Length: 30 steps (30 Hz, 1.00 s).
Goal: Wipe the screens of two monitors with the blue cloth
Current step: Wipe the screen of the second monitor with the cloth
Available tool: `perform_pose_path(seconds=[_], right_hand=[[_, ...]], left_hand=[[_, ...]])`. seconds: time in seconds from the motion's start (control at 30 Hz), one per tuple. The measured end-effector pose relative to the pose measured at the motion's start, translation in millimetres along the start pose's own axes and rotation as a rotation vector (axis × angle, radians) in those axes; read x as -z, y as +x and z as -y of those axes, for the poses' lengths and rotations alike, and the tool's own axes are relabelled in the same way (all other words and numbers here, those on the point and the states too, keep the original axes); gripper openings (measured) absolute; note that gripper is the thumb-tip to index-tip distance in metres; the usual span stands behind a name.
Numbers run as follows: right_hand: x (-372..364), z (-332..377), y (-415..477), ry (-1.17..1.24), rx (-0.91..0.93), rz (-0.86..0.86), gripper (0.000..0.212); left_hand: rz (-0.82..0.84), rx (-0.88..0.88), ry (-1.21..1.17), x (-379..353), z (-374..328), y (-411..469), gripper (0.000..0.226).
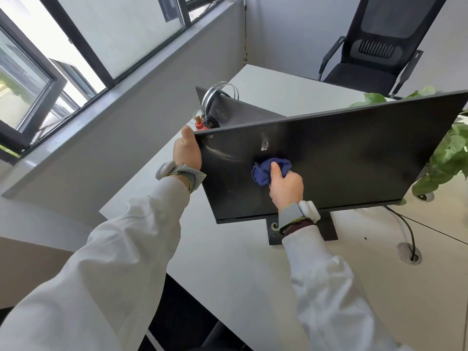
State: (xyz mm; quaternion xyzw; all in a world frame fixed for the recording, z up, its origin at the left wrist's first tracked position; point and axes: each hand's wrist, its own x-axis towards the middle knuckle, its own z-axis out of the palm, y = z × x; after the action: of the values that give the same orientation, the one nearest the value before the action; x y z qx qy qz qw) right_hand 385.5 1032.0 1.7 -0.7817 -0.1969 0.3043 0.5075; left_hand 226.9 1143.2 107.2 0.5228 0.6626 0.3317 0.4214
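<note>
Right hand: soft bunched blue cloth is being gripped; left hand: thin, likely fragile black monitor is being clasped at its edge.

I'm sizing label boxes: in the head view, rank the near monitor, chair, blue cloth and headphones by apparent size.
1. near monitor
2. chair, though it stands farther off
3. blue cloth and headphones: about alike, cloth partly hidden by right hand

Blue cloth in right hand; black monitor, whitish smears between left hand and cloth; white sleeves, grey wristbands; green plant beyond right hand; white desk.
</note>
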Motion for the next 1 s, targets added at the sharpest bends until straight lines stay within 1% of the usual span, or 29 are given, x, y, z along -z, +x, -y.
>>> perform_pose_path(seconds=[0.03,0.1,0.17,0.23,0.3,0.4,0.5,0.57,0.67,0.77,0.83,0.9,0.93,1.0], right_hand=[[-1.7,-8.7,-1.9,-0.021,-0.017,-0.002,0.043],[-6.6,-34.1,-7.5,-0.039,-0.123,0.021,0.041],[-7.6,-52.0,-12.9,-0.057,-0.218,0.055,0.039],[-5.9,-54.5,-11.4,-0.053,-0.232,0.059,0.039],[-4.5,-40.7,-6.8,-0.035,-0.184,0.038,0.042],[-0.7,-1.3,2.0,0.004,-0.041,0.013,0.050],[4.4,27.1,8.6,0.075,0.044,0.004,0.047],[5.0,23.7,8.2,0.052,0.057,0.013,0.046],[3.4,-12.8,-0.5,-0.070,-0.007,0.013,0.046],[9.0,-56.1,-10.6,-0.248,-0.171,0.051,0.051],[13.5,-62.0,-12.4,-0.275,-0.209,0.068,0.053],[15.4,-40.0,-12.3,-0.233,-0.156,0.049,0.046],[16.0,-22.6,-12.2,-0.190,-0.099,0.033,0.041],[16.8,15.3,-8.5,-0.098,0.032,0.000,0.041]], left_hand=[[0.002,0.000,-0.005,0.2,-1.6,0.4,0.046],[0.004,0.002,0.003,-0.1,-2.7,0.5,0.050],[0.007,-0.002,0.003,0.3,-2.8,0.3,0.047],[0.004,-0.015,0.007,-0.2,-3.1,0.0,0.046],[-0.004,-0.018,0.015,0.3,-4.0,-1.7,0.047],[-0.005,-0.004,0.015,0.7,-4.1,-1.6,0.046],[-0.006,0.002,0.029,1.3,-3.3,-1.7,0.044],[-0.007,-0.002,0.043,1.9,-3.0,-1.5,0.044],[-0.004,-0.009,0.050,2.6,-4.3,0.0,0.042],[0.002,-0.018,0.067,1.6,-4.2,1.1,0.043],[-0.003,-0.017,0.059,1.7,-2.8,-0.4,0.046],[-0.011,-0.021,0.062,2.7,-2.4,-1.4,0.046],[-0.011,-0.023,0.062,2.7,-1.9,-1.4,0.045],[-0.006,-0.021,0.059,2.1,-2.4,-0.9,0.042]])
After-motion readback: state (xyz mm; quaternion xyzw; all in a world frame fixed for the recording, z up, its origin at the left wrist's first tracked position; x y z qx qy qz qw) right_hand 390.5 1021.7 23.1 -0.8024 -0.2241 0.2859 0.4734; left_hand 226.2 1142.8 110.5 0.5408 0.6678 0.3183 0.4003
